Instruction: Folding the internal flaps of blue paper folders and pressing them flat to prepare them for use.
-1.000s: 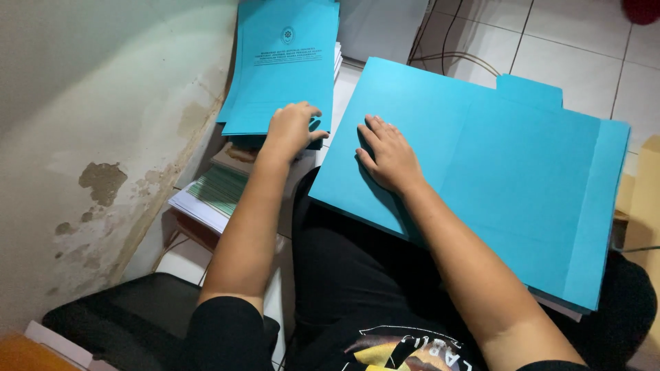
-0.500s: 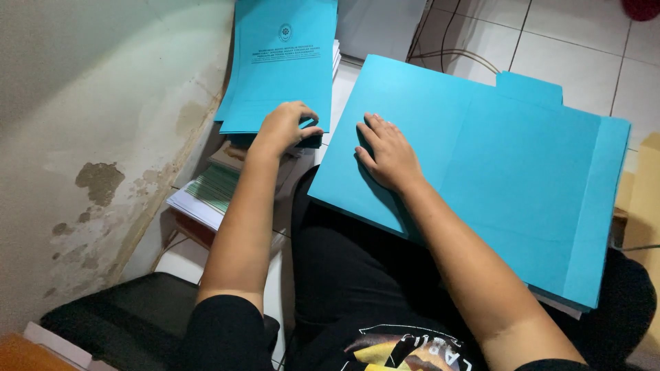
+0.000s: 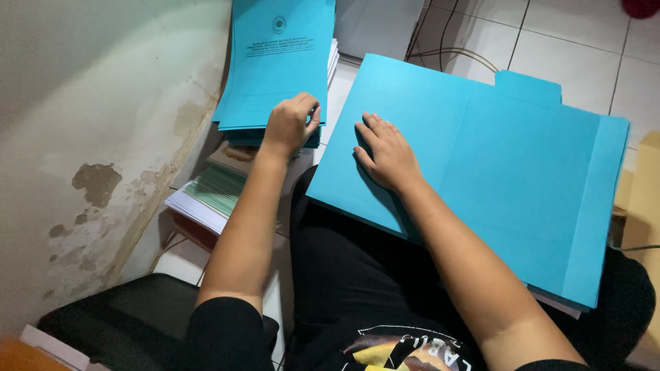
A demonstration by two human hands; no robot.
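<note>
My left hand [image 3: 290, 124] reaches forward to a stack of blue printed folders [image 3: 275, 62] on the floor by the wall, its fingers curled on the near edge of the top folder. My right hand [image 3: 386, 152] lies flat, fingers apart, on the left part of a large opened blue folder [image 3: 509, 165] that rests across my lap. That folder has a tab at its far edge and a folded flap along its right side. More sheets show under its lower right corner.
A stained, peeling wall [image 3: 89, 151] runs along the left. Below the blue stack lies a pile of white and green papers [image 3: 210, 196]. White floor tiles [image 3: 570, 55] with cables [image 3: 447, 51] lie beyond. A dark cushion [image 3: 117, 316] sits at the lower left.
My left hand has slid a little farther up and curled tighter on the near edge of the blue stack. My right hand stays flat on the lap folder.
</note>
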